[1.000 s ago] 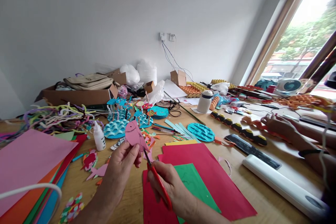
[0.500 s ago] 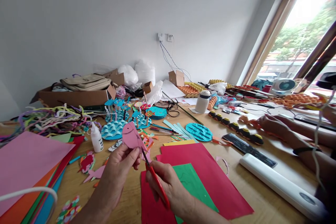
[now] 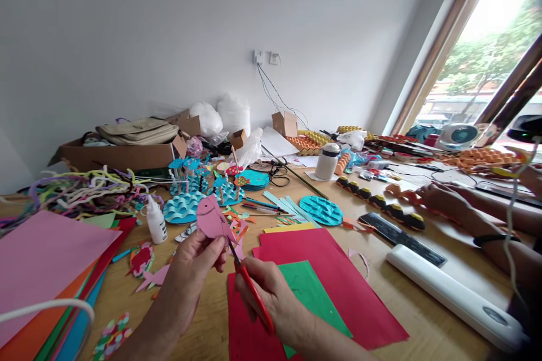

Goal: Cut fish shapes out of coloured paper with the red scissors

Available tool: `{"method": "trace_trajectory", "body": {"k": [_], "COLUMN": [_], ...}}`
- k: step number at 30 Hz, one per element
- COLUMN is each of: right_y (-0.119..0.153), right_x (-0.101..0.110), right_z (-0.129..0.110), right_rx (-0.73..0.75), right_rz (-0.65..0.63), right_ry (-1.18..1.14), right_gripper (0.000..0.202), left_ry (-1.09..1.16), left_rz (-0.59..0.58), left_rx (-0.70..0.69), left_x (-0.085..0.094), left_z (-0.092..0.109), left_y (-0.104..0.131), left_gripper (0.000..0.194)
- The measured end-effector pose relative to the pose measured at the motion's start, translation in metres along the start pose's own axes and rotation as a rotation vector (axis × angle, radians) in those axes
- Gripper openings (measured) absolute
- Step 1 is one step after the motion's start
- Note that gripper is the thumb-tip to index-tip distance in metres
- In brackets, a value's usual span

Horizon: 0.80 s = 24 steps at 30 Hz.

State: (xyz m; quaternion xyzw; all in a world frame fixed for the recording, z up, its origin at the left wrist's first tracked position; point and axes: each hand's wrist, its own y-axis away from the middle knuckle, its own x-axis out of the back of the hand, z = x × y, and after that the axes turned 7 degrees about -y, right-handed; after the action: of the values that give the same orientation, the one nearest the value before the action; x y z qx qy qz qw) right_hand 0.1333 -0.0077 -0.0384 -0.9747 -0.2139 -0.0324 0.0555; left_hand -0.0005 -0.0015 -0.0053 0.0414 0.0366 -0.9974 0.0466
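As the left fingers [image 3: 215, 249] pinch a pink fish [image 3: 209, 220] and the right fingers [image 3: 259, 274] grip scissors [image 3: 256, 298], a bag [image 3: 138, 131] tops the carton [image 3: 116, 156] behind the fish.

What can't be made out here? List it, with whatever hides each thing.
All in the head view:
Pink paper fish: lower part, hidden by the left hand.
Scissors: part of the red handles, covered by the right hand.
White bottle: print too small to read.
Co-worker: mostly cut off by the right edge.

I see a pink paper fish [image 3: 209, 218] with dark drawn lines, red-handled scissors [image 3: 258, 300], and a bumpy black-and-yellow strip [image 3: 378, 202].
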Motion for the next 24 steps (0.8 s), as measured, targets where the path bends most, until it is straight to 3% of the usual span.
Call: {"method": "trace_trajectory", "body": {"k": [12, 24], "right_y": [0.000, 0.000], "right_x": [0.002, 0.002], "right_z": [0.006, 0.004], "right_rx": [0.016, 0.063], "right_rz": [0.007, 0.020], "right_ry": [0.016, 0.116], "right_gripper": [0.025, 0.030], "left_ry": [-0.015, -0.081], "left_rz": [-0.007, -0.090], "left_rx": [0.008, 0.001], "left_x": [0.001, 0.011], "left_z": [0.000, 0.002], "left_y": [-0.002, -0.006], "left_gripper": [0.010, 0.013]}}
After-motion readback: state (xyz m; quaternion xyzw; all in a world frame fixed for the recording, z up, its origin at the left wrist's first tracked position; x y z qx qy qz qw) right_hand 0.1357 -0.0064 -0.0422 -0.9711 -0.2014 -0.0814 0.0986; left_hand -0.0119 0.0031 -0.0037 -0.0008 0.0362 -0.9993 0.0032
